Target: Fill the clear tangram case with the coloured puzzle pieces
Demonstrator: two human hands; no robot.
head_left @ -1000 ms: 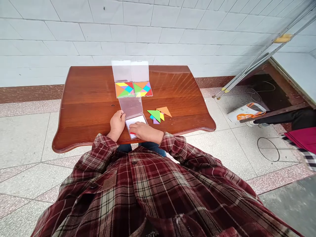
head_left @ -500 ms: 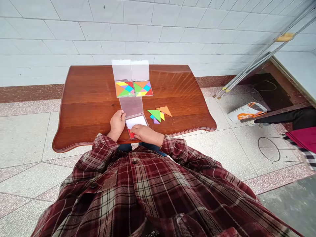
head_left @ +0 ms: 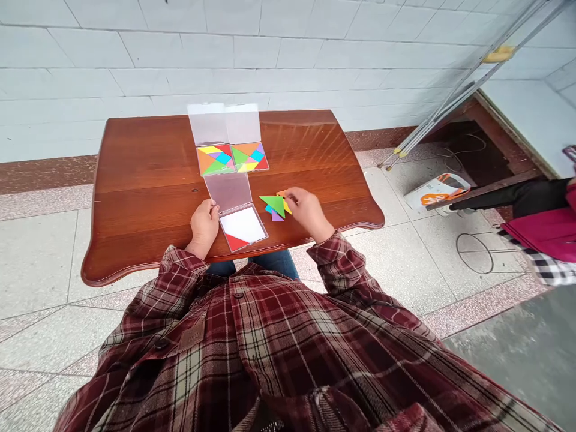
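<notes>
Pinching in among the loose pieces, the right hand (head_left: 306, 210) is half closed, its fingertips (head_left: 290, 198) down on a yellow plastic tangram piece (head_left: 287, 208) beside a flat orange triangle (head_left: 281, 193). The fingers hide the contact, so whether it actually grips a piece cannot be told. Five loose pieces show, overlapping in one small cluster: those two, a bright green triangle (head_left: 272, 205), a blue piece (head_left: 269, 209) and a purple piece (head_left: 277, 216). They lie on the glossy reddish-brown wooden tabletop (head_left: 144, 180).

The left hand (head_left: 204, 227) is curled closed on the edge of the clear plastic lid (head_left: 228, 192) of the nearest open case (head_left: 243, 227). That case has a white base with one red triangle (head_left: 236, 242) in its corner. Beyond it, two more open clear cases sit side by side, making three in all. The left one (head_left: 215, 159) and the right one (head_left: 249, 157) each hold a full multicoloured square of pieces.

Pieces this thin and overlapped lift most cleanly by an exposed edge, one at a time, without dragging their neighbours. A hand steadying the case keeps it from sliding on the polished wood.
</notes>
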